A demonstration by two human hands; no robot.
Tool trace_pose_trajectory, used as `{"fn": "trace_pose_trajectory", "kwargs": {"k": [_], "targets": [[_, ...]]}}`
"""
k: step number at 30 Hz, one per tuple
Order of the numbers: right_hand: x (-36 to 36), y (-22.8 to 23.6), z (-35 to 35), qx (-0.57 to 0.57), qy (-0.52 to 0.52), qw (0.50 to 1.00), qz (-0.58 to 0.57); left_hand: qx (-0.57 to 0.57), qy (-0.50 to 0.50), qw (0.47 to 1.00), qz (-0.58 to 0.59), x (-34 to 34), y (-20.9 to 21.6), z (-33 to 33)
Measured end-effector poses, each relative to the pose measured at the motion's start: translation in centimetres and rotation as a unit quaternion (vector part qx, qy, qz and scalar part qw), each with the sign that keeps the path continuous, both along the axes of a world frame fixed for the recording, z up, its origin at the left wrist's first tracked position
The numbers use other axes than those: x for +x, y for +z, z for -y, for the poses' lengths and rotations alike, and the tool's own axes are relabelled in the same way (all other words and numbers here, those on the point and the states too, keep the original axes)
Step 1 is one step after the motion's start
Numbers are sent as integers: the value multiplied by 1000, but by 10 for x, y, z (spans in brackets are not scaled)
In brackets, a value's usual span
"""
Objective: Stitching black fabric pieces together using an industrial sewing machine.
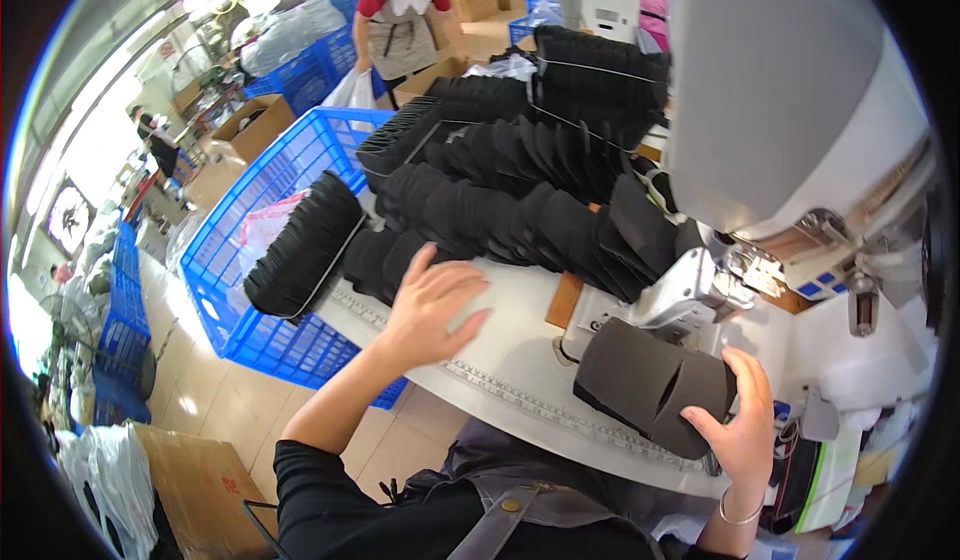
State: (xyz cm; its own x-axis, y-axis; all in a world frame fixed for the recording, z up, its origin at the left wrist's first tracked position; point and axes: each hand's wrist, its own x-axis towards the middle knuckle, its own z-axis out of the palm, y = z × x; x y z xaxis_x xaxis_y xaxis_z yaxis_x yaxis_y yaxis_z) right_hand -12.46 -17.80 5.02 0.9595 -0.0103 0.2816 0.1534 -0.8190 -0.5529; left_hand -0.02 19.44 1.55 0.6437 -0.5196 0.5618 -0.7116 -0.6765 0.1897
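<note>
Hands first: I see left hand (432, 305) open, fingers spread, flat on table (500, 360) mid-frame, touching black stack (480, 210), prob. to steady it. Right hand (735, 430) grips dark piece (650, 385) lower right, held by sewing machine (700, 280). Blue crate (260, 220) left.

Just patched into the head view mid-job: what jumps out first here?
A big heap of black fabric pieces covers the far side of the white worktable, spilling toward a blue crate at left. The left hand reaches for that heap, while the right hand holds a curved black piece by the sewing machine.
</note>
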Motion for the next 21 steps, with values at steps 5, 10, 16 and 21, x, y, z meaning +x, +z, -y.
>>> {"fn": "trace_pose_trajectory", "kwargs": {"k": [5,10,16,21], "targets": [[1,5,-17,-13,-19,997,80,-61,-243,968,-10,-23,50,107],[-4,15,-13,248,37,960,122,-30,-288,949,-124,-18,63,148],[17,8,-44,491,96,863,75,-228,-478,808,-259,-12,77,169],[8,14,-27,176,92,963,181,-222,-260,938,-59,-12,72,157]]}}
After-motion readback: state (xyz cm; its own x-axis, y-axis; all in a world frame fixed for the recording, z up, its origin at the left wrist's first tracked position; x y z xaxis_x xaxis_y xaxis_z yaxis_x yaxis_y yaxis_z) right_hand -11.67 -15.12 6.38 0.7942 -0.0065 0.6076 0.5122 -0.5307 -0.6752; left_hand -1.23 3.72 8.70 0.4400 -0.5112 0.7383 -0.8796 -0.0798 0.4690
